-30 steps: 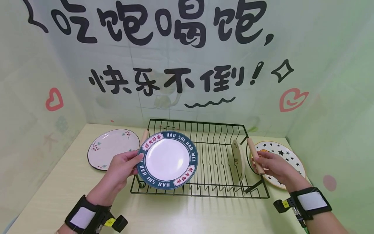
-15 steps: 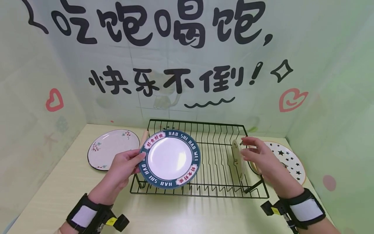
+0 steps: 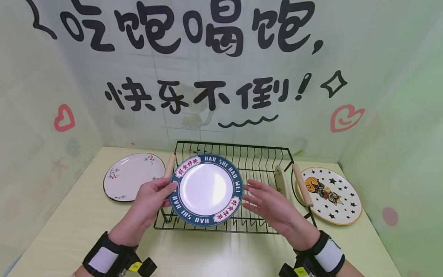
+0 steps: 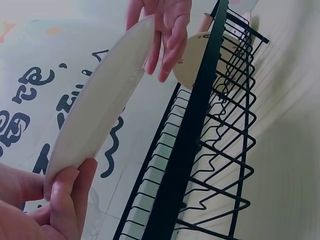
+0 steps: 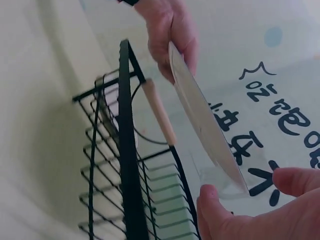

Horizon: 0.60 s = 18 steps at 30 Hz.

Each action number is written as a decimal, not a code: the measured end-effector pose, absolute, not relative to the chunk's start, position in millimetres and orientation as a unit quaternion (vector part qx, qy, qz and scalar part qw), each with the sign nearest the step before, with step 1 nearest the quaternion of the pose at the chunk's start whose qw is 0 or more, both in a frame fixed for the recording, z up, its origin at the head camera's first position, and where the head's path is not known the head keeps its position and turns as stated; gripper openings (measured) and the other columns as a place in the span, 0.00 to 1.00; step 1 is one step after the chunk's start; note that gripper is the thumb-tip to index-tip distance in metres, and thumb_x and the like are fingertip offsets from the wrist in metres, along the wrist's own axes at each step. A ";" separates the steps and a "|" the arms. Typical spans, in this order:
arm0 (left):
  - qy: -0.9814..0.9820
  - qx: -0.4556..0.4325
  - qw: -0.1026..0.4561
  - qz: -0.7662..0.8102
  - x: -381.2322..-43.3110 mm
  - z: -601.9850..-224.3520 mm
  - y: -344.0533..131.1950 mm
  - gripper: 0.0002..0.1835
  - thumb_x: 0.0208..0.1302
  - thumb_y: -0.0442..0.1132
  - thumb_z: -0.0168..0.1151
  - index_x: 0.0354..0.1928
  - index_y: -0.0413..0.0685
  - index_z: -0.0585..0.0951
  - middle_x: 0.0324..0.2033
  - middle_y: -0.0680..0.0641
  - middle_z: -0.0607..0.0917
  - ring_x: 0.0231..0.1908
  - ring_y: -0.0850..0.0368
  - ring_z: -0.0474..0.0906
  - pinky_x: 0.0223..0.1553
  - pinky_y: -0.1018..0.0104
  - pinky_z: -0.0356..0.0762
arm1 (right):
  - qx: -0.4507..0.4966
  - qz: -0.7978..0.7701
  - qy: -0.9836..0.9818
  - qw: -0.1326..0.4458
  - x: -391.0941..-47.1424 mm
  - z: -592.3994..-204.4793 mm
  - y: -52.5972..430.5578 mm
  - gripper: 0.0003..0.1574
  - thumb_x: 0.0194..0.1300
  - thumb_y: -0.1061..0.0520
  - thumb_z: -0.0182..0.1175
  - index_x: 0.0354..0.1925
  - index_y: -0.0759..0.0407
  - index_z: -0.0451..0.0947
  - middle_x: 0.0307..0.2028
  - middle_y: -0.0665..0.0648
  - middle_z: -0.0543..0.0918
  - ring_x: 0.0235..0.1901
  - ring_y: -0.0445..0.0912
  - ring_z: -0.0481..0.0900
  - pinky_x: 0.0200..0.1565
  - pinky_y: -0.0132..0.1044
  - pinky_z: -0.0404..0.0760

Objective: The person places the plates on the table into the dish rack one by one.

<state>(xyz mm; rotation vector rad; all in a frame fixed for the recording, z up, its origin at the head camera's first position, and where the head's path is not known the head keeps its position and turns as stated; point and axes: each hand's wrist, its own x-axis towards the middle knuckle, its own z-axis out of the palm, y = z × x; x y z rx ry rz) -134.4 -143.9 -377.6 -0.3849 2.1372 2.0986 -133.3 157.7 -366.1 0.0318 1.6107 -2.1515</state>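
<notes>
One pale plate [image 3: 281,180] already stands in the rack [image 3: 242,146]; a flowered plate [image 3: 132,177] and starred plate [image 3: 330,197] flank it. Your left hand [image 3: 154,197] grips the blue-rimmed plate [image 3: 206,190], not yet racked; your right hand [image 3: 269,206] grasps nothing.

In the head view, can't see the tips of the left fingers [image 3: 160,183] or part of the rack [image 3: 233,145] behind the blue-rimmed plate [image 3: 206,190], nor the lower end of the upright plate [image 3: 280,181] behind the right hand [image 3: 273,206]. Lose the top of the lettering [image 3: 225,30] at the upper edge, and the rack at both wrist views' lower edges. Can't read the upright plate's tiny marks.
</notes>
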 end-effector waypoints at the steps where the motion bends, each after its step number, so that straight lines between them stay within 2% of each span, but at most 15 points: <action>1: 0.706 -0.128 0.061 0.694 -134.3 -378.1 -142.9 0.25 0.64 0.40 0.59 0.60 0.35 0.72 0.37 0.44 0.80 0.27 0.59 0.78 0.28 0.73 0.77 | 0.019 -0.790 0.571 0.224 -132.7 -368.0 154.6 0.37 0.67 0.60 0.52 0.69 0.66 0.50 0.63 0.65 0.61 0.58 0.56 0.66 0.55 0.43 0.68; 6: 0.693 -0.136 0.055 0.706 -133.8 -379.9 -138.1 0.24 0.63 0.39 0.60 0.59 0.34 0.73 0.39 0.42 0.80 0.28 0.57 0.79 0.29 0.71 0.78 | 0.049 -0.828 0.513 0.223 -129.7 -375.4 142.7 0.31 0.68 0.60 0.52 0.66 0.64 0.58 0.54 0.60 0.70 0.54 0.52 0.69 0.54 0.40 0.70; 9: 0.680 -0.137 0.054 0.719 -133.1 -380.2 -135.3 0.23 0.63 0.37 0.60 0.58 0.33 0.73 0.39 0.42 0.80 0.29 0.56 0.80 0.31 0.69 0.79 | 0.054 -0.842 0.485 0.231 -128.3 -379.0 138.4 0.29 0.69 0.59 0.50 0.65 0.64 0.59 0.50 0.58 0.71 0.50 0.49 0.69 0.54 0.37 0.70; 13: 0.684 -0.134 0.056 0.715 -131.8 -381.2 -132.2 0.23 0.63 0.37 0.59 0.58 0.33 0.73 0.37 0.43 0.80 0.28 0.57 0.79 0.29 0.71 0.78 | 0.053 -0.853 0.467 0.229 -126.8 -382.3 135.3 0.29 0.70 0.58 0.48 0.66 0.64 0.57 0.50 0.57 0.71 0.47 0.47 0.71 0.51 0.35 0.72; 18: 0.681 -0.142 0.060 0.715 -131.5 -382.5 -129.9 0.23 0.64 0.38 0.59 0.58 0.34 0.73 0.41 0.40 0.80 0.29 0.57 0.79 0.30 0.72 0.78 | 0.071 -0.869 0.442 0.213 -126.3 -382.6 132.5 0.27 0.71 0.60 0.46 0.66 0.63 0.58 0.52 0.58 0.71 0.46 0.46 0.72 0.51 0.35 0.72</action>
